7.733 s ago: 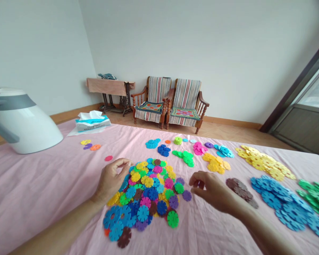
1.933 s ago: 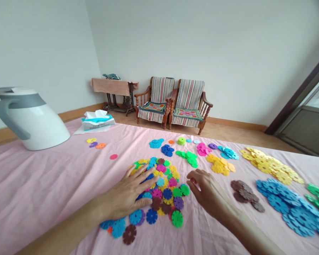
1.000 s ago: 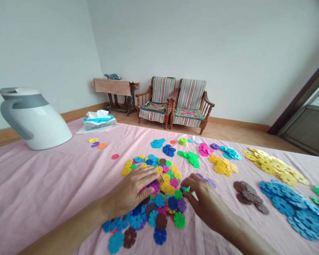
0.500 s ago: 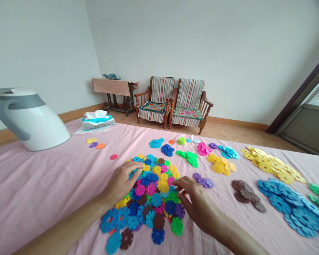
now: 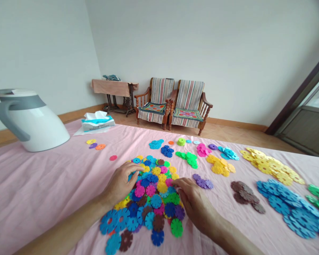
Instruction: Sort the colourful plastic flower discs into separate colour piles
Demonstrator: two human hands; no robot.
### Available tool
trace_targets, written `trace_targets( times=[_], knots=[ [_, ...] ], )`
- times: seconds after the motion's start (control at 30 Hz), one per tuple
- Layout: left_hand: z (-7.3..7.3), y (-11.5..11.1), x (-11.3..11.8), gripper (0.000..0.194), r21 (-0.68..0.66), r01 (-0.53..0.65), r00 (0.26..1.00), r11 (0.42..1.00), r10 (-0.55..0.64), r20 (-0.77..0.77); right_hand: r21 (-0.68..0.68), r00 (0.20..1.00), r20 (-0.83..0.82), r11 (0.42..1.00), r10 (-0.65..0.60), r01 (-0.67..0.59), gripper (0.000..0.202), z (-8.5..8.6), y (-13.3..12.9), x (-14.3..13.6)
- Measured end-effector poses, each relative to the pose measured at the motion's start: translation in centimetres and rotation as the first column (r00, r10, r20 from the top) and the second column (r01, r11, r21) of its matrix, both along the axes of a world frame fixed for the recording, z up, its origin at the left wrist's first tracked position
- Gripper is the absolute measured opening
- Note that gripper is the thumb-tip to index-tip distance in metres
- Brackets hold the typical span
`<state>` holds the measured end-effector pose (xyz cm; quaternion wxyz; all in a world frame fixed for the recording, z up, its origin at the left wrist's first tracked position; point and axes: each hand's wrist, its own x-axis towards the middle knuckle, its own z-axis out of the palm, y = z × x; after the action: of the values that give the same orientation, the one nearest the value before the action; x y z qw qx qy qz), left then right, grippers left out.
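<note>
A mixed pile of notched plastic discs [image 5: 156,201], in blue, pink, yellow, green, brown and purple, is spread before me. My left hand [image 5: 123,180] rests along the pile's left side, fingers stretched over its edge and thumb apart, holding nothing. At the right side is my right hand [image 5: 192,200], its fingers loosely bent and apart. Its fingertips reach a pink disc [image 5: 169,182]; I see no disc lifted. Below that hand lies a green disc [image 5: 177,227], partly off the pile.
Sorted colour groups lie to the right, including purple discs [image 5: 202,181], brown discs [image 5: 246,194], large blue discs [image 5: 292,205] and yellow discs [image 5: 271,164]. A white kettle [image 5: 42,124] and a tissue box [image 5: 98,123] stand at left on the pink cloth [image 5: 77,177].
My right hand's fingers have drawn slightly closer together by the pink disc. My left hand has hardly moved, and the discs look the same.
</note>
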<state>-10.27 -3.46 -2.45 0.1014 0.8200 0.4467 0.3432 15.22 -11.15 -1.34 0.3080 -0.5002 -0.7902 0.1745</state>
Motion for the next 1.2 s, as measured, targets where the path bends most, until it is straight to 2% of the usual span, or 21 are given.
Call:
trace_targets(
  times=[0.1,0.2,0.33,0.47,0.57,0.67,0.87,0.97,1.1,1.2],
  knots=[
    [-0.2,0.3,-0.1,0.028,0.014,-0.041,0.999,0.999,0.041,0.022,-0.012,0.999,-0.029,0.999,-0.037,0.037,0.027,-0.3,0.2,0.0],
    [-0.1,0.3,0.0,0.024,0.011,-0.026,0.999,1.0,0.025,0.032,-0.008,0.996,-0.06,0.998,-0.059,0.059,0.024,-1.0,0.4,0.0],
    [0.5,-0.2,0.3,0.022,-0.007,0.105,0.994,0.994,-0.105,0.006,0.016,0.981,-0.153,0.992,-0.123,0.127,0.022,-2.2,0.8,-0.3],
    [1.0,-0.9,0.9,0.032,-0.058,0.266,0.958,0.962,-0.271,-0.097,-0.008,0.962,-0.21,0.984,-0.176,0.178,0.021,-2.9,1.1,-0.5],
    [1.2,-1.0,1.5,0.04,-0.087,0.309,0.935,0.947,-0.319,-0.154,-0.008,0.959,-0.219,0.983,-0.179,0.181,0.021,-3.0,1.2,-0.5],
    [1.6,-0.8,2.0,0.043,-0.09,0.299,0.933,0.95,-0.311,-0.18,0.012,0.961,-0.222,0.985,-0.167,0.174,0.022,-2.8,1.1,-0.5],
    [2.5,-0.3,3.1,0.024,-0.096,0.268,0.923,0.959,-0.284,-0.26,0.025,0.961,-0.222,0.984,-0.165,0.175,0.023,-2.2,1.0,-0.5],
    [2.4,-0.2,3.6,0.022,-0.088,0.255,0.925,0.963,-0.269,-0.267,0.031,0.962,-0.218,0.984,-0.167,0.178,0.023,-2.3,1.0,-0.6],
    [2.4,0.2,4.1,0.022,-0.091,0.183,0.962,0.979,-0.198,-0.189,0.038,0.959,-0.224,0.982,-0.173,0.186,0.024,-2.3,1.0,-0.6],
    [2.8,1.6,4.8,0.019,-0.113,0.097,0.992,0.989,-0.105,-0.067,0.035,0.958,-0.226,0.982,-0.175,0.187,0.023,-2.4,1.0,-0.5]
  ],
)
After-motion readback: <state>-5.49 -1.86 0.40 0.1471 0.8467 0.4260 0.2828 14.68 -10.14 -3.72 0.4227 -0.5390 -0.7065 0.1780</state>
